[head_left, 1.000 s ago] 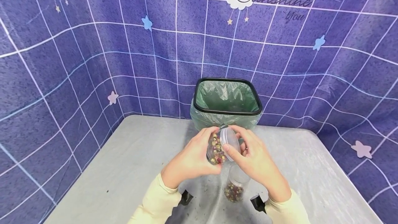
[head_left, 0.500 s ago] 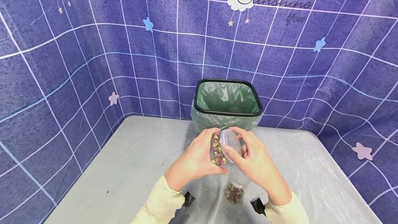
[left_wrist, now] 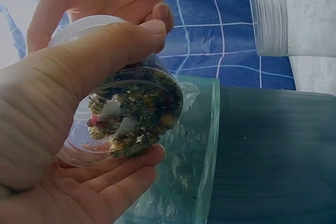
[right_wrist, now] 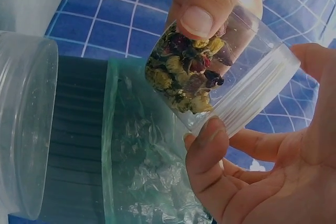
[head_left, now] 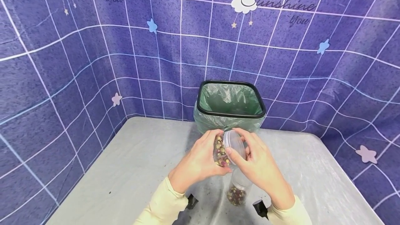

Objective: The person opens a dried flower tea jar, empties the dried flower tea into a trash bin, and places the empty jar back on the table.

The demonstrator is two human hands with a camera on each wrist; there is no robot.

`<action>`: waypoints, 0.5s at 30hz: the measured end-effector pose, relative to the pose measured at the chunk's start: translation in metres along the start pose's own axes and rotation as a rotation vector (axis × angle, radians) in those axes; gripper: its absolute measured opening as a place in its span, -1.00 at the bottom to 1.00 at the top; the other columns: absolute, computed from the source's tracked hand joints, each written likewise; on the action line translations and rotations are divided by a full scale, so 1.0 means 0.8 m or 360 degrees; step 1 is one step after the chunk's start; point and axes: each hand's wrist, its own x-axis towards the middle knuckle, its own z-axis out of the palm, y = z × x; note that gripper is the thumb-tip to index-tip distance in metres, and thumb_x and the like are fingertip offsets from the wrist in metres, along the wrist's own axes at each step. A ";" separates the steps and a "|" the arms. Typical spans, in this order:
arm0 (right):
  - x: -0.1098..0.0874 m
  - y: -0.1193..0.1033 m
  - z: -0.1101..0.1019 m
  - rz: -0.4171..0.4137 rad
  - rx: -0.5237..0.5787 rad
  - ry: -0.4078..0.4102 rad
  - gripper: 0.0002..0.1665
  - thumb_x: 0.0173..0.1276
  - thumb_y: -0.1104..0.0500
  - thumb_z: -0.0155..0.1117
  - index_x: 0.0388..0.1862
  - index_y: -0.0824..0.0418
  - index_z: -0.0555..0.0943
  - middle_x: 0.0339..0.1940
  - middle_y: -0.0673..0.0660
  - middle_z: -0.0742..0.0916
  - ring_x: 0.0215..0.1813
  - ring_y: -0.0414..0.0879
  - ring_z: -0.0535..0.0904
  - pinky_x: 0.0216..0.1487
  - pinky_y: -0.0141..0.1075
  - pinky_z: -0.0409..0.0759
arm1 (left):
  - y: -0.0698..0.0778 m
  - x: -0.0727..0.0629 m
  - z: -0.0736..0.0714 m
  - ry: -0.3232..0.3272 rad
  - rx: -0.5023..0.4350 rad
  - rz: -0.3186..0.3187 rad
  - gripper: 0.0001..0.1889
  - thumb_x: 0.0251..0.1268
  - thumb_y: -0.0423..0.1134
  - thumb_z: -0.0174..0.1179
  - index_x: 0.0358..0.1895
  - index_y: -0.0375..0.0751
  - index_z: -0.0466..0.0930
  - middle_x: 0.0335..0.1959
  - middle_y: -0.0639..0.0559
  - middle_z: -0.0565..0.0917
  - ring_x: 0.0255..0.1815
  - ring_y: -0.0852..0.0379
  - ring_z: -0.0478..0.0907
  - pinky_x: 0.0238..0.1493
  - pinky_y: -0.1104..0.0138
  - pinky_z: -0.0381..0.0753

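Observation:
A clear round jar [head_left: 220, 152] of dried flower buds lies tilted on its side in the air, in front of the bin. My left hand [head_left: 198, 159] grips its body, the thumb across it in the left wrist view. A translucent ribbed lid [head_left: 236, 144] sits on the jar's mouth, facing right. My right hand [head_left: 260, 164] holds this lid by its rim, fingers curled round it in the right wrist view. Buds [right_wrist: 191, 72] are gathered toward the jar's base. Below the hands, a second jar [head_left: 236, 194] with similar buds stands on the table, its upper part translucent.
A bin [head_left: 231, 115] with a black rim and green plastic liner stands at the back of the grey table [head_left: 140, 155]. Behind it hangs a blue-purple gridded curtain [head_left: 175, 58]. Black wrist mounts [head_left: 260, 208] show below the sleeves.
My left hand has shifted slightly to the right and turned a little with the jar. The right hand keeps hold of the lid. The head view has moved slightly.

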 end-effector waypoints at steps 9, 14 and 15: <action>-0.001 -0.001 0.000 0.0003 -0.0068 0.0043 -0.30 0.35 -0.19 0.43 0.43 -0.10 0.50 -0.09 -0.02 0.61 -0.42 -0.26 0.45 -0.38 -0.34 0.46 | 0.003 -0.001 0.002 0.0034 0.0037 0.0001 0.02 -0.33 0.01 0.71 0.33 -0.19 0.40 0.15 0.01 0.59 0.08 0.07 0.59 0.17 0.21 0.62; -0.002 -0.001 0.003 -0.0034 -0.0099 0.0067 -0.27 0.32 -0.18 0.45 0.43 -0.08 0.52 -0.15 -0.04 0.59 -0.40 -0.25 0.42 -0.35 -0.33 0.45 | 0.002 -0.003 0.001 0.0044 -0.0001 -0.0009 0.00 -0.35 0.00 0.69 0.31 -0.17 0.42 0.13 0.02 0.60 0.08 0.10 0.59 0.17 0.23 0.62; -0.002 -0.002 0.003 -0.0043 -0.0101 0.0071 -0.26 0.31 -0.18 0.46 0.43 -0.06 0.52 -0.16 -0.04 0.58 -0.40 -0.25 0.42 -0.34 -0.33 0.45 | 0.001 -0.003 0.000 0.0045 -0.0013 -0.0013 -0.01 -0.36 0.00 0.69 0.30 -0.17 0.42 0.12 0.03 0.60 0.08 0.10 0.58 0.17 0.23 0.62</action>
